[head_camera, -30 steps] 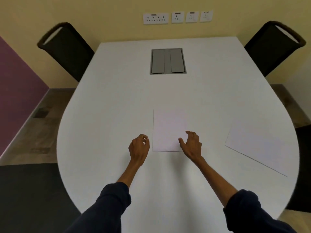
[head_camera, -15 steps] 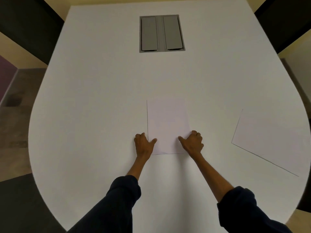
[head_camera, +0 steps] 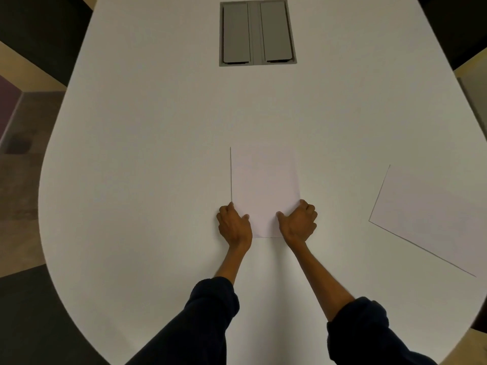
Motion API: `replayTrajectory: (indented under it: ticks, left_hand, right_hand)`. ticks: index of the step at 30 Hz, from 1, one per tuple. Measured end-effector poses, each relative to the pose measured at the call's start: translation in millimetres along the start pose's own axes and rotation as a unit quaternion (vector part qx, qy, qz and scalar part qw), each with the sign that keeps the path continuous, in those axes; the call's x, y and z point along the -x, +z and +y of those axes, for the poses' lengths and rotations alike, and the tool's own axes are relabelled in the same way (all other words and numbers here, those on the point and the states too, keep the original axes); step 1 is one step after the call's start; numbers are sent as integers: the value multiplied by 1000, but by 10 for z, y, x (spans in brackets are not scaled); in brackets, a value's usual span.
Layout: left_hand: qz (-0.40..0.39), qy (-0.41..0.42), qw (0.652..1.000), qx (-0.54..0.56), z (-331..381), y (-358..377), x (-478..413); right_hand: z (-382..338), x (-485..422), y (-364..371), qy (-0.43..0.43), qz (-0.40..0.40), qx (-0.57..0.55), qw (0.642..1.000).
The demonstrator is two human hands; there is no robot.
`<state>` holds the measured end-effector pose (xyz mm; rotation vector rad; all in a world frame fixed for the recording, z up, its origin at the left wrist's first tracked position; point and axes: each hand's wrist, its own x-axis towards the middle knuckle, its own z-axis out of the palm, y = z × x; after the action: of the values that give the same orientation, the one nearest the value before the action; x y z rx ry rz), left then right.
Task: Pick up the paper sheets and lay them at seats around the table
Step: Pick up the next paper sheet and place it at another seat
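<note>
White paper sheet pinched by left hand, right hand, second sheet right

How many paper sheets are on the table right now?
2: one sheet at centre under both hands, possibly a stack; another sheet angled near the table's right edge.

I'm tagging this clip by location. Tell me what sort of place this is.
Most likely an office meeting room. A large white table with a rounded end carries a grey flip-lid cable box set into its middle, dark chairs stand at its far corners, and plain paper sheets lie at seat positions.
</note>
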<state>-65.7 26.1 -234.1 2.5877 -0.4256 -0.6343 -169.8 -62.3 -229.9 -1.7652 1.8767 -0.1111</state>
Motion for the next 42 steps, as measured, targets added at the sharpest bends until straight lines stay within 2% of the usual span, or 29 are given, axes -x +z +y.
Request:
replayTrajectory:
  ticks: [6, 11, 17, 20, 25, 29, 33, 42]
  left_hand:
    - [22, -2, 1000, -4, 26, 15, -14]
    - [42, -21, 999, -4, 17, -2, -64]
    - [26, -45, 999, -6, -27, -80, -117]
    - [26, -47, 997, 50, 5, -158, -88]
    - [-1, -37, 971, 235, 192, -389, 28]
    - [3, 2, 954, 299, 418, -583, 175]
    - [3, 78, 938, 338, 628, -717, 327]
    - [-72, 197, 907, 364, 1272, -717, 935]
  right_hand:
    - [-4, 49, 53, -13, 18, 17, 1000]
    - [8, -44, 47, 22, 39, -69, 997]
    - [32, -138, -40, 62, 31, -154, 986]
    - [24, -136, -115, 77, 39, -201, 976]
    - [-32, -94, -327, 100, 60, -309, 944]
    - [-73, -22, -582, 101, 85, -374, 918]
    - [-60, 95, -897, 106, 115, -436, 886]
    - [451, 282, -1855, 88, 205, -508, 832]
